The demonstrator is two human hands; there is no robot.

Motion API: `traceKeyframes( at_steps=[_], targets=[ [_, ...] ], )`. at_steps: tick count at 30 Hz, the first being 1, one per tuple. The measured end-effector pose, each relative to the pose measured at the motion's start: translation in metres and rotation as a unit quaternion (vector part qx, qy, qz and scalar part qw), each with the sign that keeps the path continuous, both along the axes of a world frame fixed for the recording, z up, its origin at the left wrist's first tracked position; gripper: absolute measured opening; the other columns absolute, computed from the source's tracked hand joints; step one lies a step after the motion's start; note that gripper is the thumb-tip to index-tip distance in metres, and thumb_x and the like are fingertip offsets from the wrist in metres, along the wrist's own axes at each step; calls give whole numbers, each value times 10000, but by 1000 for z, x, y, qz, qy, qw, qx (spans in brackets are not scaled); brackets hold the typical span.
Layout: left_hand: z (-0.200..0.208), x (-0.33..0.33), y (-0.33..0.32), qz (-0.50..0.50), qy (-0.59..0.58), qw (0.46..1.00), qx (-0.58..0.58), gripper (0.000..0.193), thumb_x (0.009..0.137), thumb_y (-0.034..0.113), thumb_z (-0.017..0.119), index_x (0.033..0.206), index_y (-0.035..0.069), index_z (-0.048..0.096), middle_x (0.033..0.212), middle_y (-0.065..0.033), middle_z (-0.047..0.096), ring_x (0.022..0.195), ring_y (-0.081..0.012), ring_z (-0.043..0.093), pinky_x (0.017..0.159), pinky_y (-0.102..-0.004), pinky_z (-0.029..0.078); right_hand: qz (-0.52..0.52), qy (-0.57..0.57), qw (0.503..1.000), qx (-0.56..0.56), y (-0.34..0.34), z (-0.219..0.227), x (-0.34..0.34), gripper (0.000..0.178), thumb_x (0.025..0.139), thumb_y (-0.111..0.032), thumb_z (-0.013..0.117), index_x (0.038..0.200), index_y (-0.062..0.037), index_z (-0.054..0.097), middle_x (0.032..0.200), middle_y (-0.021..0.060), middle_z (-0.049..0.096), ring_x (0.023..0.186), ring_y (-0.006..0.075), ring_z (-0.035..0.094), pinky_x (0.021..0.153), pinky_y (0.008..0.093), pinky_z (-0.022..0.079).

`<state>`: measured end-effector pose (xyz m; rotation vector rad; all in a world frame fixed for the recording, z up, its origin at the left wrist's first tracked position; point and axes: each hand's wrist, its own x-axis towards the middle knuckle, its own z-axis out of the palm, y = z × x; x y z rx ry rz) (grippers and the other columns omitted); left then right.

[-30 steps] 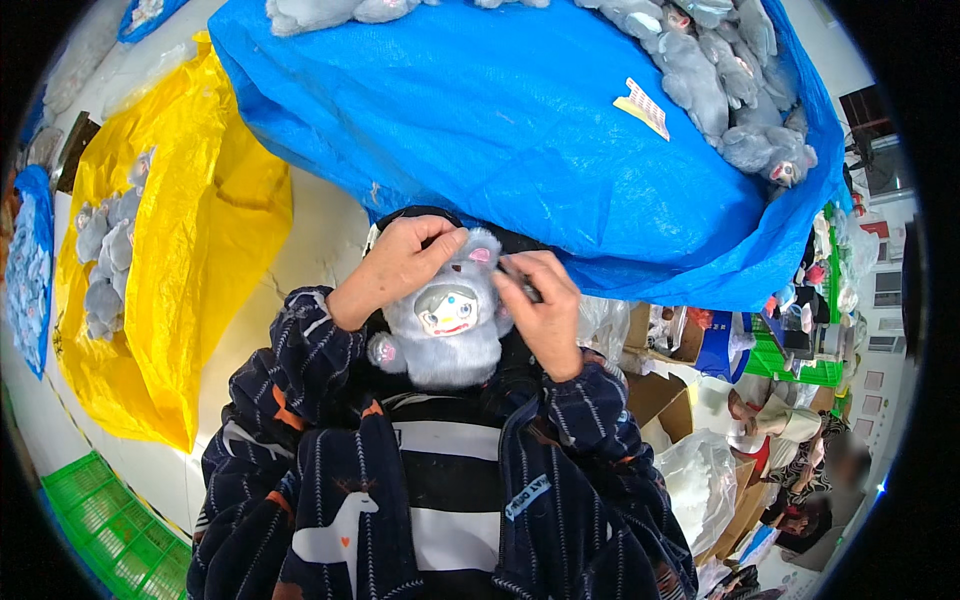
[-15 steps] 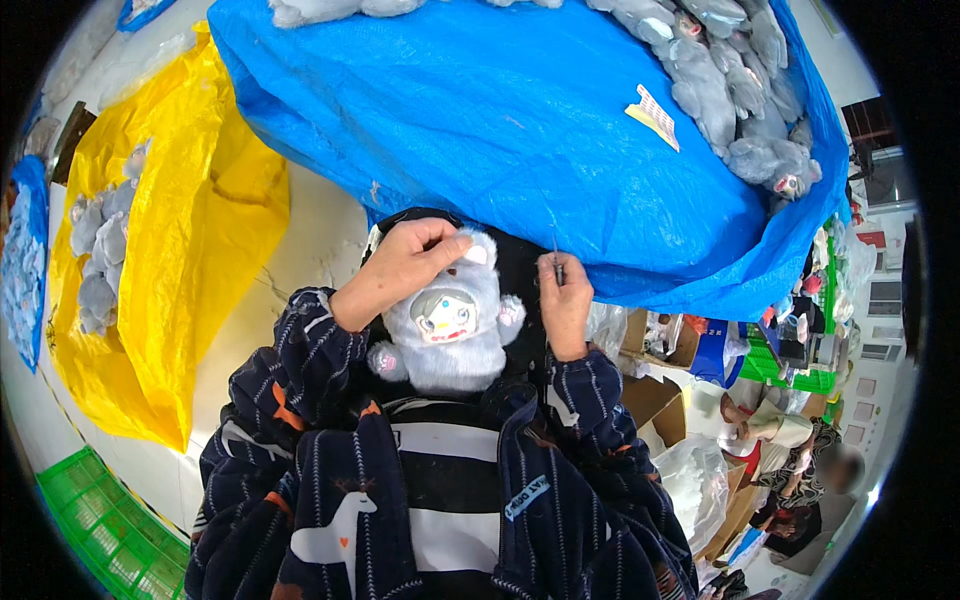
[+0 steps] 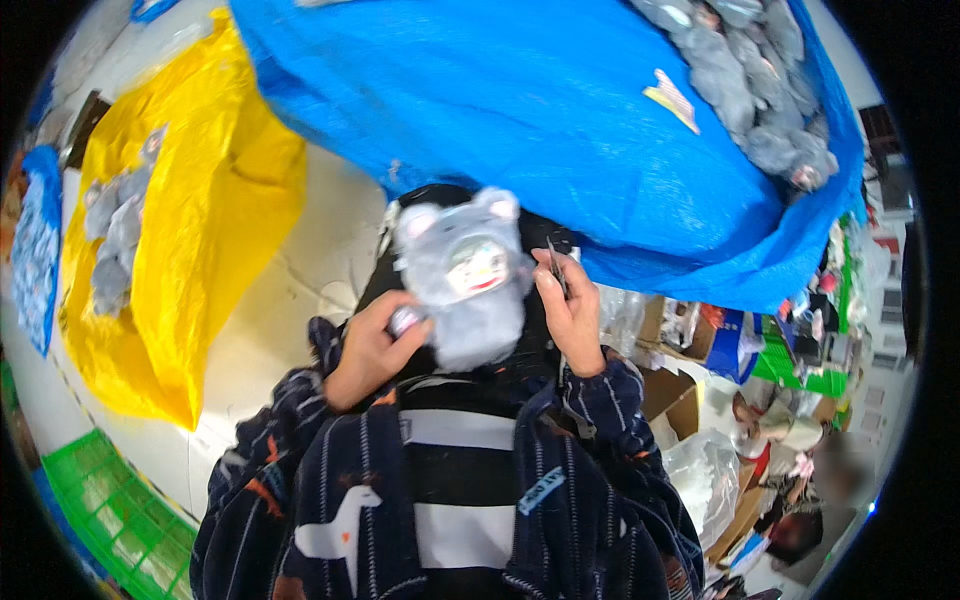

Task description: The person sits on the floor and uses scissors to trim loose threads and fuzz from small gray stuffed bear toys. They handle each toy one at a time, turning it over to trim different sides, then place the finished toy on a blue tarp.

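On my lap lies a grey plush toy (image 3: 470, 335), face up, with rounded ears and a printed doll-like face set in its fur. My left hand (image 3: 370, 348) is closed around the paw on the toy's left side in the picture. To the right of the toy, my right hand (image 3: 574, 318) pinches a small dark pointed metal tool (image 3: 555, 264). Its tip points up and away from me, and the fingers hide much of it, so its exact kind is unclear. The tool appears apart from the toy's fur.
A large blue sheet (image 3: 480, 120) spreads ahead, with several grey plush pieces (image 3: 790, 150) heaped on its right and a paper slip (image 3: 674, 98) on it. At left is a yellow sack (image 3: 200, 250) holding more grey pieces. A green crate (image 3: 120, 510), cardboard boxes (image 3: 668, 388) and seated people surround me.
My left hand has moved from the toy's head down to its paw. The toy has shifted slightly up and tilted. My right hand still grips the tool, and the whole view has shifted.
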<state>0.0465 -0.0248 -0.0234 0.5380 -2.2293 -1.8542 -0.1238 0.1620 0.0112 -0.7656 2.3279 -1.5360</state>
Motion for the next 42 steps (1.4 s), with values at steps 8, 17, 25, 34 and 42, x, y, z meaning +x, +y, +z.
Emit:
traceKeyframes(
  at_steps=[8, 17, 25, 34, 42],
  targets=[
    [-5, -14, -14, -27, 39, 935, 352, 310, 852, 56, 623, 1147, 11, 543, 1022, -7, 596, 917, -80, 548, 834, -234, 438, 132, 222, 964, 63, -37, 26, 35, 370, 768, -147, 696, 1096, -16, 587, 912, 127, 591, 737, 283, 615, 647, 345, 502],
    [-16, -24, -20, -6, 83, 908, 412, 282, 852, 37, 615, 1120, 2, 536, 1028, -32, 607, 924, -89, 561, 829, -239, 446, 153, 285, 937, 130, -54, 19, 34, 386, 752, -148, 710, 1099, -33, 584, 851, 94, 560, 718, 264, 594, 607, 348, 492],
    [-7, -26, -26, -51, 49, 916, 394, 247, 876, 93, 617, 1095, -11, 569, 967, -5, 605, 876, -47, 542, 776, -204, 450, 170, 264, 941, 124, -60, 20, 26, 408, 748, -156, 719, 1117, -45, 586, 839, 86, 562, 705, 249, 595, 598, 339, 495],
    [-6, -31, -35, -144, 15, 937, 319, 211, 875, 133, 631, 1040, 2, 612, 850, 25, 601, 755, -16, 496, 653, -178, 417, 266, 318, 894, 172, -67, 41, 5, 398, 733, -201, 712, 1097, -79, 607, 825, 53, 544, 737, 221, 575, 618, 335, 484],
    [-10, -37, -38, -167, 17, 933, 318, 181, 853, 140, 658, 972, 6, 638, 788, 40, 586, 707, -9, 478, 609, -178, 397, 337, 354, 843, 225, -73, 72, -10, 388, 702, -171, 728, 1066, -77, 633, 807, 59, 561, 720, 227, 568, 621, 335, 470]
  ],
)
